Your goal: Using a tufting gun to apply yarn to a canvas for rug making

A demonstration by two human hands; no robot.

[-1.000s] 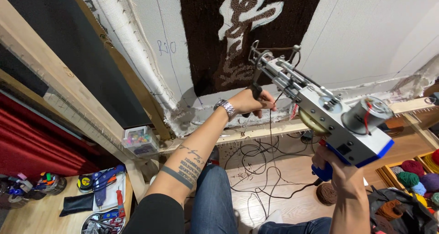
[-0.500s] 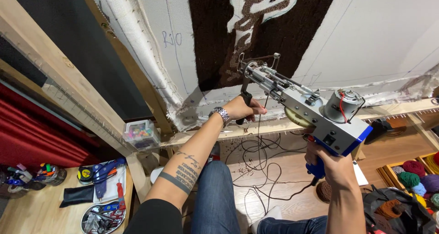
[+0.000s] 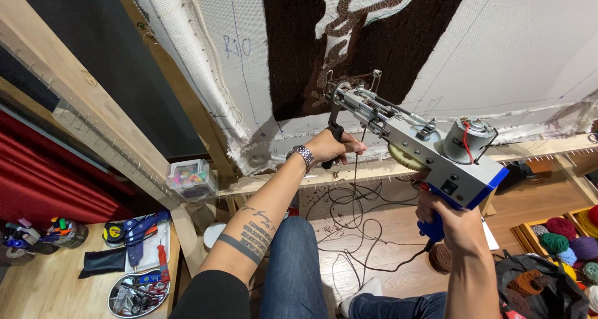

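Observation:
A silver and blue tufting gun (image 3: 430,152) points up at a white cloth (image 3: 517,51) stretched on a wooden frame (image 3: 93,113). Its needle tip sits at the lower edge of a dark brown tufted patch (image 3: 299,51) with a lighter brown and white figure. My left hand (image 3: 333,146), with a metal watch on the wrist, is closed around the gun's black front handle. My right hand (image 3: 450,220) grips the blue rear grip under the motor. A brown yarn strand (image 3: 356,169) hangs down from the gun.
A clear box of small coloured items (image 3: 190,179) sits on the frame's lower rail. Tools lie on a wooden table (image 3: 56,288) at lower left, with a metal tray (image 3: 134,294). Cables (image 3: 349,232) trail over the wooden floor. Yarn balls (image 3: 570,238) fill bins at right.
The tufting gun and both hands have risen and shifted left along the cloth, toward the bottom edge of the dark brown patch. The view has tilted slightly.

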